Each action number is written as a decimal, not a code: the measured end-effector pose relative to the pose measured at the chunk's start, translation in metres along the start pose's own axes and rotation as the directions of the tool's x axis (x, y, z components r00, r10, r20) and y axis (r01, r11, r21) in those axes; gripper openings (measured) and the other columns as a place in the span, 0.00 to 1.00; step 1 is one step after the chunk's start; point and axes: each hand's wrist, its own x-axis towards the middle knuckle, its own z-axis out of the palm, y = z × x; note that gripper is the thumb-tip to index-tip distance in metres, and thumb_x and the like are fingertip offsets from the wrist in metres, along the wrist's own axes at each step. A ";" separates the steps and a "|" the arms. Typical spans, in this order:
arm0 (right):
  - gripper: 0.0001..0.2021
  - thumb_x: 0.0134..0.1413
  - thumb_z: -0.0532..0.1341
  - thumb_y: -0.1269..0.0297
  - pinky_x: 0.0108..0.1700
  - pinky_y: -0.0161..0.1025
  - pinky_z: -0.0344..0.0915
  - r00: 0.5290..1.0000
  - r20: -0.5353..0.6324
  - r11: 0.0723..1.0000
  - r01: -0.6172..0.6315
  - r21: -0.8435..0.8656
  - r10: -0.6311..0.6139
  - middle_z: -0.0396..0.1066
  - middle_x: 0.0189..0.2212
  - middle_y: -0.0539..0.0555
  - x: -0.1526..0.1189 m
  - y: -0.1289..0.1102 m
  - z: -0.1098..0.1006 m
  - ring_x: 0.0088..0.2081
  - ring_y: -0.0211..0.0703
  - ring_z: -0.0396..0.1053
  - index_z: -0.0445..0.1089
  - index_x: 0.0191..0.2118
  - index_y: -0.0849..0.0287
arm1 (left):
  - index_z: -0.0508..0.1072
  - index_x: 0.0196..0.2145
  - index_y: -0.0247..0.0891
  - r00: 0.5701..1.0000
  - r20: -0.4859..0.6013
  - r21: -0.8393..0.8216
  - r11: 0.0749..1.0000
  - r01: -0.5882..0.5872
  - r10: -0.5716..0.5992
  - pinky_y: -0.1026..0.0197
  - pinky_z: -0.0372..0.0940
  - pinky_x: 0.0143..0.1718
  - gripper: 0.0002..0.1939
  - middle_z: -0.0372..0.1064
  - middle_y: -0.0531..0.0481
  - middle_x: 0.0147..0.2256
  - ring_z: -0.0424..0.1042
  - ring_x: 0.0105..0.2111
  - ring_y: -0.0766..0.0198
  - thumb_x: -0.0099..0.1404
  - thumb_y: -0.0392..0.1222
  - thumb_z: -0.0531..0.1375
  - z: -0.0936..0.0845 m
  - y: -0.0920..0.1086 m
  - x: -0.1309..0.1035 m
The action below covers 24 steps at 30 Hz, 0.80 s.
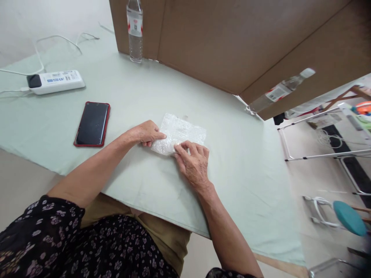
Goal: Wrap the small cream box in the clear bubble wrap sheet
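Note:
A small sheet of clear bubble wrap (181, 132) lies flat on the pale green tablecloth (237, 154). My left hand (145, 133) rests on its left edge, fingers curled with the index tip pressing the sheet. My right hand (193, 161) sits at the near edge, fingertips pinching or pressing the wrap's front border. Both hands touch the wrap; it stays on the table.
A red-cased phone (92, 124) lies left of my hands, a white power bank (55, 82) with cables beyond it. A water bottle (135, 30) stands by a brown cardboard wall (232, 42); another bottle (278, 90) at right. A teal stool (346, 216) stands on the floor.

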 end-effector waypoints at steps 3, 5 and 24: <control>0.11 0.66 0.59 0.64 0.51 0.47 0.54 1.000 0.016 1.000 -0.005 0.003 0.005 0.74 0.46 0.53 0.000 0.000 0.000 0.47 0.47 0.67 0.70 0.51 0.49 | 0.60 0.19 0.41 0.997 0.011 0.019 0.997 -0.074 0.074 0.63 0.50 0.19 0.18 0.59 0.54 0.15 0.57 0.16 0.68 0.56 0.50 0.63 -0.001 -0.002 -0.001; 0.11 0.66 0.59 0.64 0.51 0.47 0.54 1.000 0.025 1.000 -0.007 -0.003 0.007 0.74 0.46 0.53 0.000 0.000 0.000 0.48 0.47 0.67 0.70 0.51 0.49 | 0.58 0.19 0.41 0.991 -0.005 0.038 0.990 -0.137 0.137 0.63 0.48 0.20 0.19 0.56 0.56 0.16 0.55 0.17 0.69 0.55 0.49 0.64 -0.001 -0.002 -0.003; 0.10 0.66 0.59 0.63 0.50 0.47 0.54 1.000 0.006 1.000 0.006 -0.015 -0.006 0.74 0.46 0.53 0.000 -0.001 0.000 0.47 0.48 0.67 0.70 0.51 0.49 | 0.71 0.26 0.37 1.000 0.016 -0.216 0.976 -0.018 0.022 0.64 0.62 0.21 0.06 0.68 0.51 0.24 0.68 0.23 0.64 0.51 0.40 0.64 0.022 0.011 -0.006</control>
